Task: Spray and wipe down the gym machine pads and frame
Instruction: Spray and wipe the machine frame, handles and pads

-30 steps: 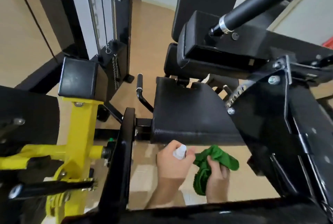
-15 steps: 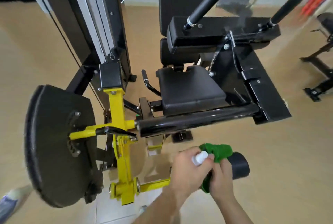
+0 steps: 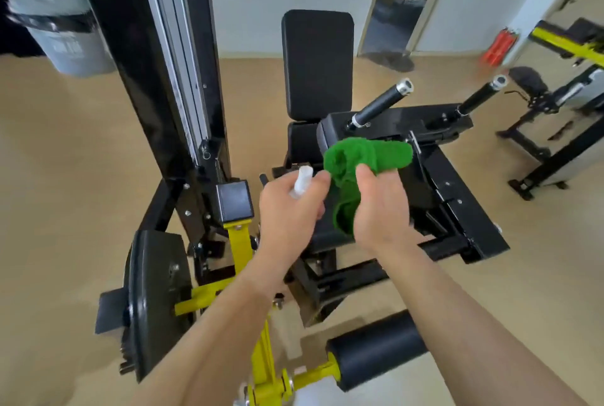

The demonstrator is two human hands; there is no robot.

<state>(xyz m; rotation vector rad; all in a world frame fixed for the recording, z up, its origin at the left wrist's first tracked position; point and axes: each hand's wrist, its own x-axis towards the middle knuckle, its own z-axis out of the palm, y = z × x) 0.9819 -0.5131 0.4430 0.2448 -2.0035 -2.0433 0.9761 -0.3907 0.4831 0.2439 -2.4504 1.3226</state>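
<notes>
Head camera: my left hand grips the spray bottle, my right hand holds the green cloth over the seat pad, back pad upright at 12 o'clock, nearer my right.

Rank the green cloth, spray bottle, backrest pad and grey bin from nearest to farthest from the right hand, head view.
1. green cloth: gripped in the right hand.
2. spray bottle: just left, held in the left hand.
3. backrest pad: straight ahead, upright.
4. grey bin: far left, by the wall.
</notes>
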